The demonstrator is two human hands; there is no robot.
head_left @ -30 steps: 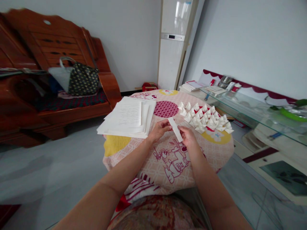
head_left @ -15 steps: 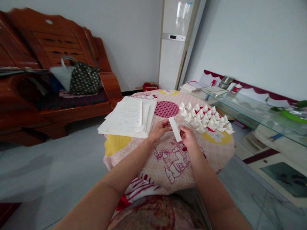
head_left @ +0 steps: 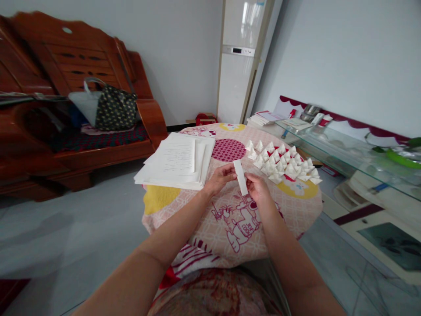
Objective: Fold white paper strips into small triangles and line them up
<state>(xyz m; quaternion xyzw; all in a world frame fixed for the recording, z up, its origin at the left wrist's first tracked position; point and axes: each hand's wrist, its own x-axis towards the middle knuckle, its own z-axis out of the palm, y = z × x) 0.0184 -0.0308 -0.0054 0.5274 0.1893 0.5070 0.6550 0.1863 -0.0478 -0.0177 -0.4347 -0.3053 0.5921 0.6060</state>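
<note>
Strip (head_left: pixel 241 177) swings slightly steeper now, left hand (head_left: pixel 221 179) and right hand (head_left: pixel 257 188) both pinching it: seemingly a small adjustment, work still mid-handling.

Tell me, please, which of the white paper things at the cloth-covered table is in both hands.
The narrow paper strip: the left hand and right hand both hold it, whereas the paper stack and boat-like paper folds rest on the tablecloth.

Dark patterned bag (head_left: pixel 116 107) on a wooden bench (head_left: pixel 154 120), tall white cabinet (head_left: pixel 235 83) beyond
</note>
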